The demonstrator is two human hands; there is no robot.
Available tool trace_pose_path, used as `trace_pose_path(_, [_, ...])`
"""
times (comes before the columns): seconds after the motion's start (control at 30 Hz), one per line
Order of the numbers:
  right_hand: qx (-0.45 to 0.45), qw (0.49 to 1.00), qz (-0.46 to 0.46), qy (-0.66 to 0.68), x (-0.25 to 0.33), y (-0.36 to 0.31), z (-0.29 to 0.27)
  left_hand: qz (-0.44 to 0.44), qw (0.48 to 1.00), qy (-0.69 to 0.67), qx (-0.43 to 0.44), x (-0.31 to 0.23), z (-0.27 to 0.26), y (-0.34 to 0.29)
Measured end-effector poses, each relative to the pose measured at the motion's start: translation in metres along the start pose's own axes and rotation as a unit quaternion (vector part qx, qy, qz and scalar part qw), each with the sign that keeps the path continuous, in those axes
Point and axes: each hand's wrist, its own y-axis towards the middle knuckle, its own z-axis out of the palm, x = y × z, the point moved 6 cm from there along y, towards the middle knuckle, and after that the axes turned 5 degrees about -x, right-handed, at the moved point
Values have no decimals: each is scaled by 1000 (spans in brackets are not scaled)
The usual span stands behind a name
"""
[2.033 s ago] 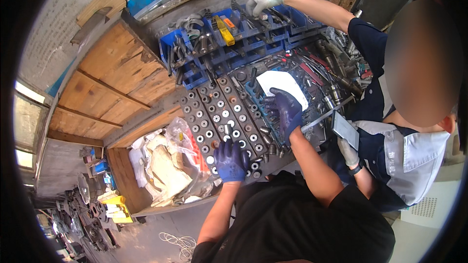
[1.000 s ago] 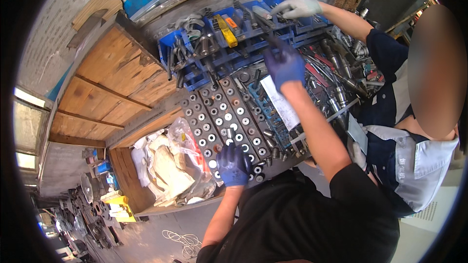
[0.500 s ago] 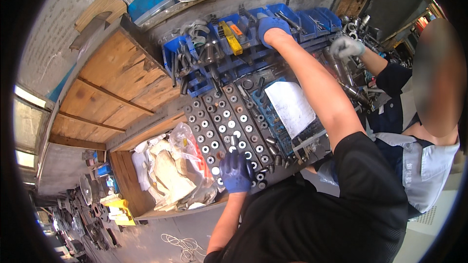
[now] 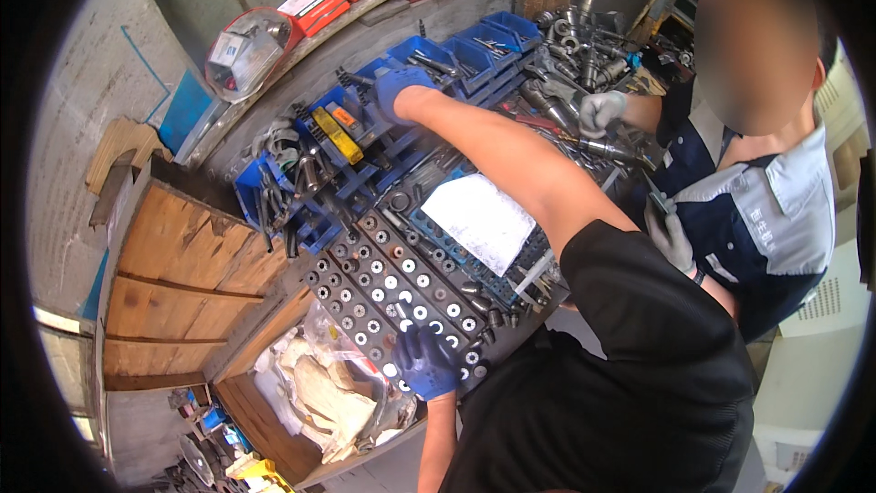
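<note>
My left hand [image 4: 425, 365], in a blue glove with darker fingers, lies over the near part of a dark rack [image 4: 422, 285]. Its fingers are slightly apart, and I make out nothing gripped in them. Rows of small round metal collets [image 4: 391, 282] with slotted faces fill the rack. A short metal cylinder [image 4: 402, 310] stands just beyond the fingertips. My right hand [image 4: 400, 91], also blue-gloved, reaches far across into a row of blue bins [image 4: 465, 84]. Its fingers are hidden there, so whatever they touch cannot be seen. Beside it lies a long yellow box [image 4: 337, 135].
A white sheet [image 4: 481, 222] covers part of a blue tray right of the rack. To the left, a wooden box holds crumpled cloth [image 4: 330, 393] and plastic. At right a co-worker's gloved hand [image 4: 602, 113] is near heaped metal tool holders [image 4: 589, 64]; the other holds a dark flat object.
The view has swung to the right, shifting the bench leftward and downward. My right hand stays at the bins and my left at the rack. The co-worker's second hand has come into view.
</note>
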Motion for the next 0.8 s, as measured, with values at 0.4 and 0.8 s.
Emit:
trace_pose_path(0.4, [-126, 968, 164, 142, -12, 40, 13, 40, 999, 7, -33, -4, 6, -6])
trace_pose_path(0.8, [-32, 897, 249, 363, 10, 113, 99, 68, 993, 74, -59, -1, 3, -12])
